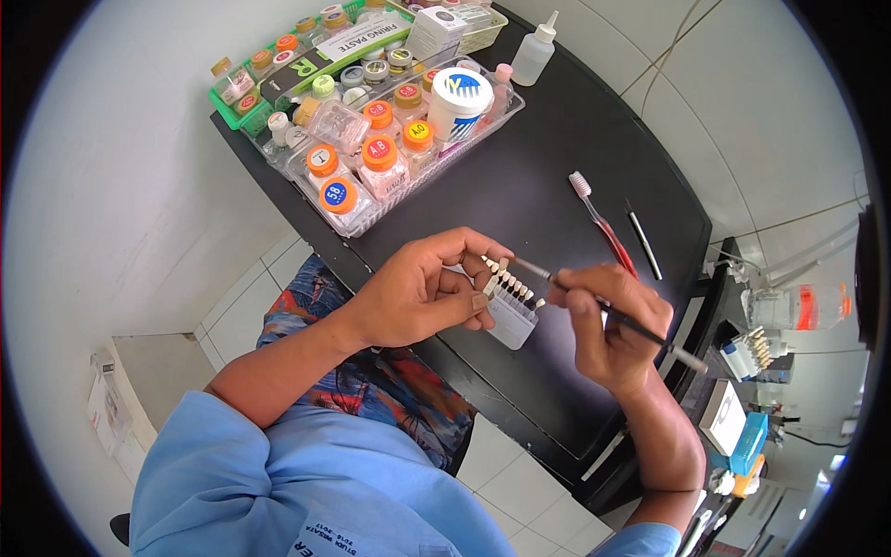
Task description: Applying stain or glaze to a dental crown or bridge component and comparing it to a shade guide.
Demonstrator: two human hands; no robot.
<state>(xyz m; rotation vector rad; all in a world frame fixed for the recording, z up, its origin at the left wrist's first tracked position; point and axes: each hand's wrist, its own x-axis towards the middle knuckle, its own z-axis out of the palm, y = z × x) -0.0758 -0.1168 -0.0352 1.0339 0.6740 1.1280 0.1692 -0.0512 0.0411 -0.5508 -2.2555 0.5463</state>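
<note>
My left hand (pixel 422 288) is closed, with thumb and fingers curled round a small pale tooth-like piece (pixel 490 287), mostly hidden by the fingertips. In my right hand (pixel 613 320) is a thin brush (pixel 533 268) with a metal ferrule and a dark handle, gripped like a pen. The brush tip points left and comes close to my left index fingertip; whether they touch I cannot tell. Just under and beyond the left fingers lies a white dental shade guide (pixel 513 325) on the black table, its row of tooth-shaped tabs facing up.
A clear plastic tray (pixel 371 223) of orange-capped powder jars and a white tub (pixel 459 104) stands at the far left, beside a green basket (pixel 223 88). A dropper bottle (pixel 534 56), a red toothbrush (pixel 605 223) and a slim tool (pixel 642 239) are on the black table (pixel 520 167).
</note>
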